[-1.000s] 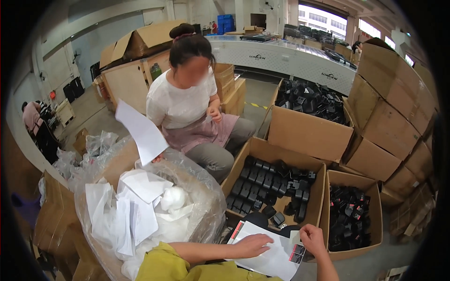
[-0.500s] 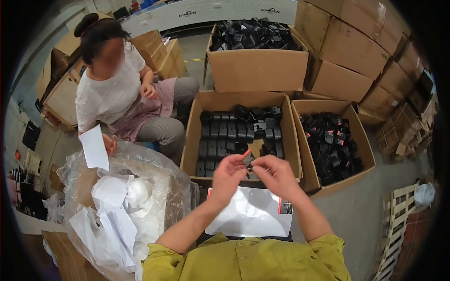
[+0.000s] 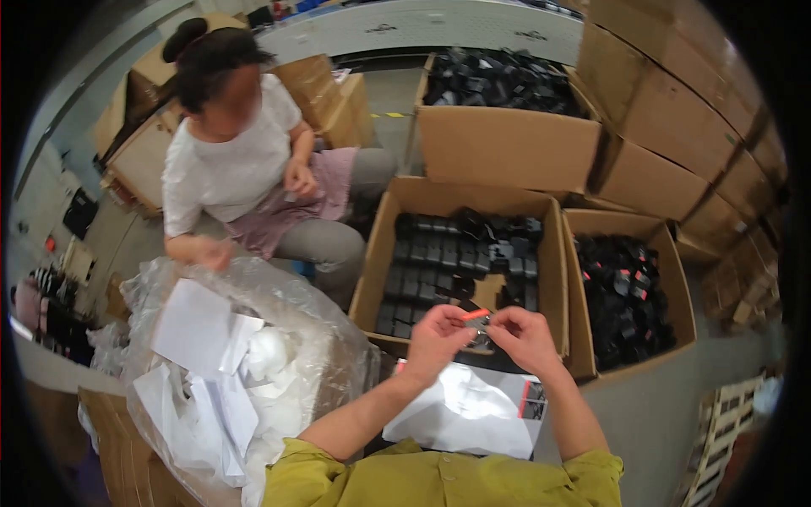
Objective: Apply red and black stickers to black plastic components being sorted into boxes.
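Observation:
Over my lap my left hand [image 3: 441, 340] pinches a small piece with a red-orange edge and a dark face [image 3: 476, 315], which looks like a label. My right hand [image 3: 525, 340] meets it from the right, thumb and fingers pressed together by the piece's end; what they grip is too small to make out. Beneath my hands lies a glossy white sheet [image 3: 460, 422] with a red-and-black label [image 3: 532, 400] at its right edge. Just beyond stands an open carton [image 3: 553, 279] holding rows of black plastic parts [image 3: 435, 253].
A second carton [image 3: 680, 317] of loose black parts, some with red labels, is at right; another [image 3: 507, 148] stands behind. At left, a plastic-lined box [image 3: 317, 372] holds white sheets [image 3: 190, 325]. A co-worker [image 3: 245, 169] sits far left. Stacked cartons [image 3: 667, 118] and a pallet [image 3: 718, 439] flank the right.
The view has shifted, so the scene sits farther right and lower. The co-worker has let go of a white sheet, now lying on the pile. My hands still pinch close together; the red-edged piece lies flatter.

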`<state>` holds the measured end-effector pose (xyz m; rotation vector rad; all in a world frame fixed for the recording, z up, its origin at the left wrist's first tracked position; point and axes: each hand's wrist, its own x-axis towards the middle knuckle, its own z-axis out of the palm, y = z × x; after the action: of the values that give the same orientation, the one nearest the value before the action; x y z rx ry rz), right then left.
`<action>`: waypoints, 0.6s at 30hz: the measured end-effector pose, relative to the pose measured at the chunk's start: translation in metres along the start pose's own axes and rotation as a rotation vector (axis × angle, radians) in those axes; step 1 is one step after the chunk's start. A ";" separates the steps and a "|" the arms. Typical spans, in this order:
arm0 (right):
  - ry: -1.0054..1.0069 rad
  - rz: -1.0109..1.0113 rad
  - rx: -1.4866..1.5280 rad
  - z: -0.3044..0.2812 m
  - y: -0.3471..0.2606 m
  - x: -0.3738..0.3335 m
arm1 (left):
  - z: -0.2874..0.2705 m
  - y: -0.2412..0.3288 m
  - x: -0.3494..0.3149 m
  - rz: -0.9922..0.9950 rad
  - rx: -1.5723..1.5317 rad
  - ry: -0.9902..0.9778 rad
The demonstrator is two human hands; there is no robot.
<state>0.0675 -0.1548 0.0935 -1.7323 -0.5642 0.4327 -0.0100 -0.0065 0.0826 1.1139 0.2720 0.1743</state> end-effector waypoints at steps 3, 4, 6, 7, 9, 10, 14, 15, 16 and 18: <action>0.045 0.008 0.024 -0.001 0.014 -0.002 | 0.000 -0.016 0.006 -0.023 -0.017 -0.027; 0.065 0.019 0.007 -0.003 0.017 0.000 | 0.000 -0.019 0.012 -0.023 0.032 -0.019; 0.101 -0.004 -0.072 -0.002 0.023 0.011 | -0.008 -0.024 0.030 -0.002 0.043 -0.005; 0.214 -0.029 -0.015 -0.002 0.034 0.012 | -0.017 -0.030 0.047 0.127 0.252 0.164; 0.355 -0.073 0.018 0.003 0.032 0.003 | -0.039 -0.041 0.069 0.230 0.537 0.383; 0.341 -0.144 -0.058 0.005 0.034 -0.002 | -0.053 -0.042 0.078 0.209 0.615 0.423; 0.229 -0.210 -0.280 0.016 0.053 -0.021 | -0.068 -0.057 0.127 0.158 0.949 0.416; 0.237 -0.250 -0.313 0.018 0.065 -0.019 | -0.079 -0.073 0.145 0.120 1.038 0.422; 0.240 -0.228 -0.312 0.019 0.074 -0.022 | -0.088 -0.090 0.152 0.101 1.041 0.409; 0.209 -0.205 -0.296 0.021 0.090 -0.023 | -0.104 -0.117 0.165 -0.045 1.318 0.311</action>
<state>0.0500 -0.1678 0.0011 -1.9476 -0.6706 0.0213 0.1164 0.0777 -0.0867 2.3871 0.7422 0.1165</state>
